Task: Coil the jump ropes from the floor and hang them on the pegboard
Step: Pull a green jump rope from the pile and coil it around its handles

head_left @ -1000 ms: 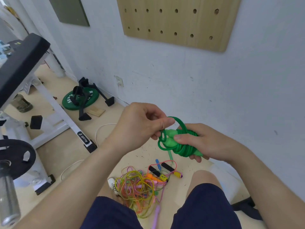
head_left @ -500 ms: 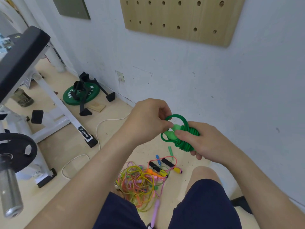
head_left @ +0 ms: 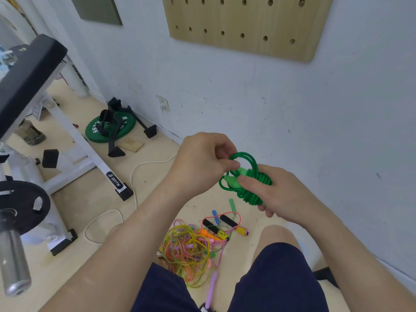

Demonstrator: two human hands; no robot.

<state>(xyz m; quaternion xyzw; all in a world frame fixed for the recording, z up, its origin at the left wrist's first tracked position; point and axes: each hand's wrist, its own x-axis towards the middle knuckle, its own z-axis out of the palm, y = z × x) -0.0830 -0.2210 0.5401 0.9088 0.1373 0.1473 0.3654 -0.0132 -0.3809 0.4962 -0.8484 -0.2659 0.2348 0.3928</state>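
Currently we grip the green jump rope [head_left: 247, 181], coiled, in our right hand [head_left: 276, 194] below the pegboard [head_left: 247, 25]; left hand [head_left: 202, 163] fingers pinch its loop, likely securing the bundle. Tangled ropes [head_left: 193, 248] wait on the floor beneath.

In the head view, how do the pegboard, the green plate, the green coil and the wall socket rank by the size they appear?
1. pegboard, though the frame's top edge cuts it.
2. green plate and green coil look about alike; the coil is nearer the camera, so they are not ranked.
3. socket.
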